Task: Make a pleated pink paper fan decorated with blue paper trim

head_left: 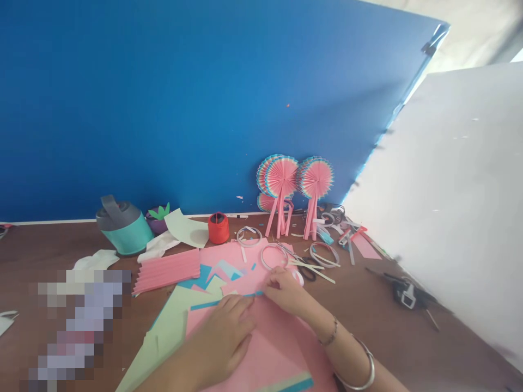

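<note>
My left hand (223, 340) lies flat, fingers stretched out, pressing on a large pink paper sheet (278, 348). My right hand (286, 291) is curled at the sheet's far edge, its fingertips pinching a thin blue paper strip (223, 301) that runs along that edge. Light green paper (171, 326) lies under the pink sheet on the left. A pleated pink paper piece (167, 270) sits further left.
Finished pink paper fans (281, 179) on sticks lean against the blue backdrop (183, 98). A red thread spool (218, 227), a teal bottle (125, 226), tape rings (274, 256), scissors (308, 268) and paper scraps lie on the brown table (368, 316). A white board (457, 190) stands at right.
</note>
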The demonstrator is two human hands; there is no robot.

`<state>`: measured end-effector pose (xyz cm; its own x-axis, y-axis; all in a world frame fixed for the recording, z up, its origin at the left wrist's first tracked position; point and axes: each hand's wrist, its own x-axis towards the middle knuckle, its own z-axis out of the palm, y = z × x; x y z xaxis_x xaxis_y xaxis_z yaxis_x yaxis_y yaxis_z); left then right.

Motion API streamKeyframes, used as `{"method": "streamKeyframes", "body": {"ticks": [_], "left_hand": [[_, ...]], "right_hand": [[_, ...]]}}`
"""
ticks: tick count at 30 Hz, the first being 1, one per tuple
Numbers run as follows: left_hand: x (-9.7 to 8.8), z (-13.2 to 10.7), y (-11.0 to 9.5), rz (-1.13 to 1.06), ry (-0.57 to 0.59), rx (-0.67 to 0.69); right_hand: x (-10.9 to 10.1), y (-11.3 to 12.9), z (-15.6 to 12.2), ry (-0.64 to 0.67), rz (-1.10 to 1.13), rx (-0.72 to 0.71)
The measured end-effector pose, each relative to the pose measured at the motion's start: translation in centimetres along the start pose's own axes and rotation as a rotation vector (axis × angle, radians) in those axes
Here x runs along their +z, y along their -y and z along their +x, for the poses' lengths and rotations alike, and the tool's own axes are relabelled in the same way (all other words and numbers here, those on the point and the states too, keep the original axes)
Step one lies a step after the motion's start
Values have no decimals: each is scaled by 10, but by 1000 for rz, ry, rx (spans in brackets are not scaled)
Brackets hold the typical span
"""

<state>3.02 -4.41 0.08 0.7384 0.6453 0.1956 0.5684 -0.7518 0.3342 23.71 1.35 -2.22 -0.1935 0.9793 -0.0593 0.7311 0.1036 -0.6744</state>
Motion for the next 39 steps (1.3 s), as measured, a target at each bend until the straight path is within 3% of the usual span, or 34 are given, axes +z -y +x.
{"method": "streamKeyframes", "body": {"ticks": [39], "left_hand": [[0, 1, -1, -1, 10, -30]], "right_hand": [[1, 10, -1, -4, -122, 48]]}}
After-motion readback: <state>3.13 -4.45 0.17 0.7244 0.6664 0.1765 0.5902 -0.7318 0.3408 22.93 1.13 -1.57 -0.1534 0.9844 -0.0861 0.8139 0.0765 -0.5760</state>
